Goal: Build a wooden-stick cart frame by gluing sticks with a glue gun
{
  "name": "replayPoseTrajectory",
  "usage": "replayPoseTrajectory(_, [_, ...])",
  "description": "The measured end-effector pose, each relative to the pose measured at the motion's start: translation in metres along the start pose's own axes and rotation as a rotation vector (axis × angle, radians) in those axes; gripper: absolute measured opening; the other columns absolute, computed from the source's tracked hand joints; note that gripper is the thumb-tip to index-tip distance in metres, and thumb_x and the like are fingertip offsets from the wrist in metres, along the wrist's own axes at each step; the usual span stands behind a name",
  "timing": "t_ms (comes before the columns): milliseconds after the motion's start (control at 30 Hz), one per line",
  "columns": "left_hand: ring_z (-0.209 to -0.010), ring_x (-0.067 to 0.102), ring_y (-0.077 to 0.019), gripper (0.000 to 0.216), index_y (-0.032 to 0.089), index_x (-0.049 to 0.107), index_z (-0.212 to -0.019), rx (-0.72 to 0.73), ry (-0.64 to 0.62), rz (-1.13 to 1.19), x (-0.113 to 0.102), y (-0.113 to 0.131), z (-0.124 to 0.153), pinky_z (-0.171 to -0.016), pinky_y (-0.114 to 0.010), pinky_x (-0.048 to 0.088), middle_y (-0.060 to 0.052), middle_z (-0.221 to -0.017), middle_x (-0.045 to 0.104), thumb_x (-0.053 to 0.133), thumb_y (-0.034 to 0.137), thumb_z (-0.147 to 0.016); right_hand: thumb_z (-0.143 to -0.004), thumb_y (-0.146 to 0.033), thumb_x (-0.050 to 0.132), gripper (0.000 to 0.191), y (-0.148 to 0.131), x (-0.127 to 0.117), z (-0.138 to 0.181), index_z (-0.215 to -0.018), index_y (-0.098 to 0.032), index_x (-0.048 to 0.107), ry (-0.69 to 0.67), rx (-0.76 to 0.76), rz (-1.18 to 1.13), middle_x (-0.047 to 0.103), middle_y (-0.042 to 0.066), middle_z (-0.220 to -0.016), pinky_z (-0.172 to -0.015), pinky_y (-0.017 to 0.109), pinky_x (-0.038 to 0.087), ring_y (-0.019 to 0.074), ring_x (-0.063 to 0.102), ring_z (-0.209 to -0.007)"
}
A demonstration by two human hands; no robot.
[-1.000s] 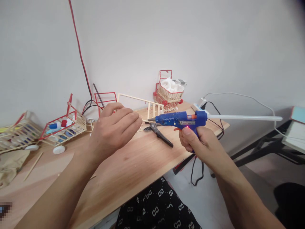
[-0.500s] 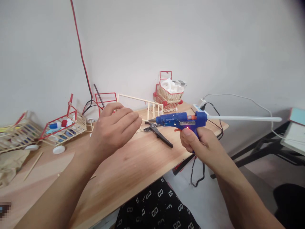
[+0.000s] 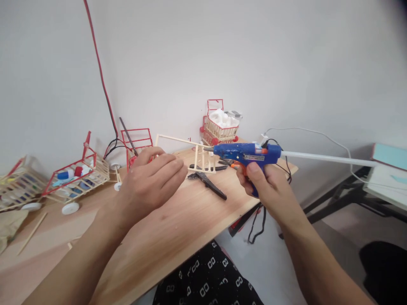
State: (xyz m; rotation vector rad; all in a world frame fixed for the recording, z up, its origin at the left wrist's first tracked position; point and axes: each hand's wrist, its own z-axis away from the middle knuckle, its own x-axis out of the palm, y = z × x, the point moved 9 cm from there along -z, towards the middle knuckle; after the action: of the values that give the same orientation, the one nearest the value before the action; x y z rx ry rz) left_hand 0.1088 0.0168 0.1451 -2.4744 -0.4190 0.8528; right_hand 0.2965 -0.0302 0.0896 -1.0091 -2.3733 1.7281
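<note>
My right hand (image 3: 262, 180) is wrapped round the grip of a blue hot glue gun (image 3: 235, 153), with a long white glue stick (image 3: 327, 158) sticking out of its back. The nozzle points left, at the upper right part of a small pale wooden stick frame (image 3: 196, 159); whether they touch I cannot tell. My left hand (image 3: 154, 178) is closed at the frame's left side, its back towards me and its fingertips hidden. Black-handled pliers (image 3: 211, 186) lie on the wooden table (image 3: 178, 228) below the frame.
Red-trimmed stick baskets stand along the wall: one with white stuffing (image 3: 221, 127), another with coloured bottle caps (image 3: 78, 176). Loose white caps (image 3: 70, 208) and a thin stick (image 3: 32, 234) lie at left. A white cable (image 3: 305, 129) and a power strip are at right.
The glue gun's nozzle has risen from the frame's lower part to its upper right part. The lower right corner of the frame now shows. The whole view has shifted slightly.
</note>
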Motion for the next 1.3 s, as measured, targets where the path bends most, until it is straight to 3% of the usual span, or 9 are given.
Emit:
replayPoseTrajectory(233, [-0.084,0.064,-0.018,0.018,0.017,0.059,-0.095,0.021,-0.001,0.031,-0.001,0.0057,-0.0019,-0.079,-0.039,0.046,-0.005,-0.087,0.071,0.042,0.013,-0.094,-0.093,-0.056,0.037,0.046,0.0038,0.0019,-0.0077,-0.069,-0.018,0.047,0.058,-0.01,0.121,0.043,-0.001,-0.062,-0.049,0.025,0.029,0.0103,0.038,-0.054])
replayPoseTrajectory(1300, [-0.087,0.065,-0.0197,0.019,0.018,0.058,-0.1,0.008,-0.016,0.051,0.0007,0.0054,-0.0015,-0.079,-0.041,0.046,-0.006,-0.09,0.071,0.042,0.012,-0.093,-0.091,-0.058,0.041,0.047,0.0008,-0.0006,-0.0086,-0.062,-0.021,0.037,0.102,-0.067,0.194,0.035,-0.002,-0.057,-0.046,0.024,0.027,0.0102,0.032,-0.052])
